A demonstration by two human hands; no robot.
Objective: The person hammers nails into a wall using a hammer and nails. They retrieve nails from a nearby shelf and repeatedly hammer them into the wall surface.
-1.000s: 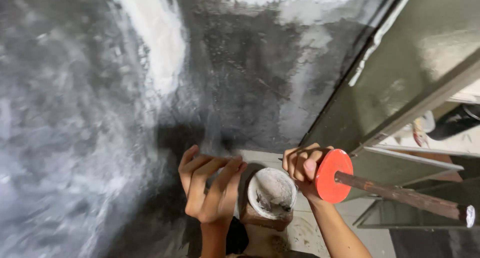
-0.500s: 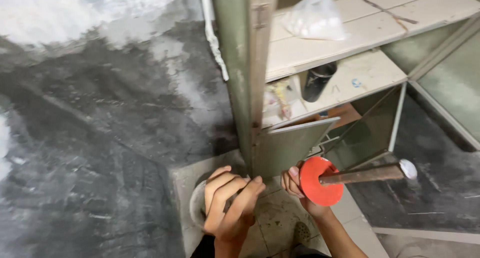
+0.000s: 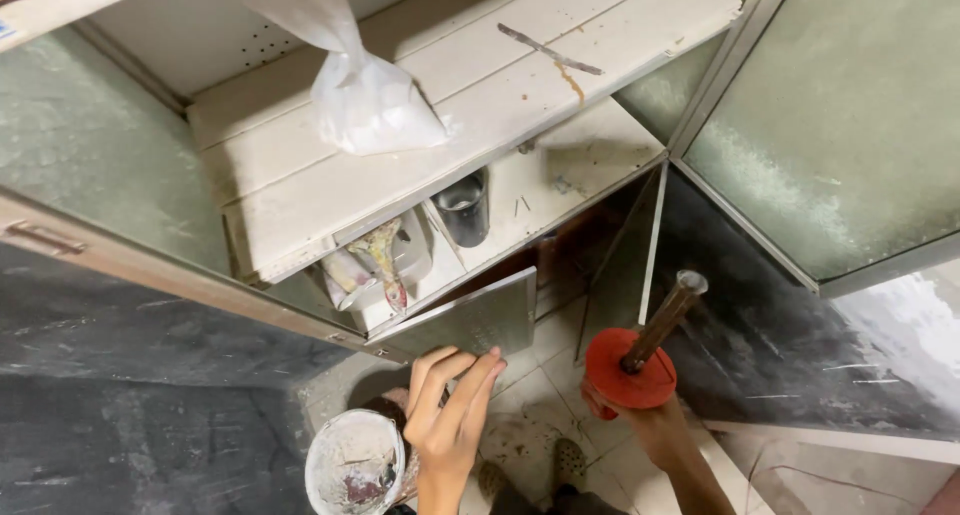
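A: Well, start with the flat grey metal plate (image 3: 470, 320): it sits tilted, one corner pointing down, just under the open cabinet, and the left hand (image 3: 447, 415) meets it along its lower edge.

B: Gripped, or just steadied?

A: Steadied, I'd judge. The fingers are stretched up nearly straight, tips against the plate's bottom edge, not curled round it. A thumb behind it can't be made out, so a true pinch I cannot confirm. The plate lies above the hand, resting on the fingertips.

B: And the other hand?

A: The right hand (image 3: 640, 420) is closed round the grip of a chisel (image 3: 662, 320), mostly hidden beneath its red hand guard (image 3: 630, 370). The rusty shaft points up and away from the body, probably held so to keep it out of the plate's way.

B: What lies around?

A: A plaster-smeared bucket (image 3: 355, 465) just left of the left wrist, low down. Above, a white shelf (image 3: 480, 115) carries a white plastic bag (image 3: 365, 95); the shelf beneath holds a dark metal cup (image 3: 463, 208) and a stained tool.
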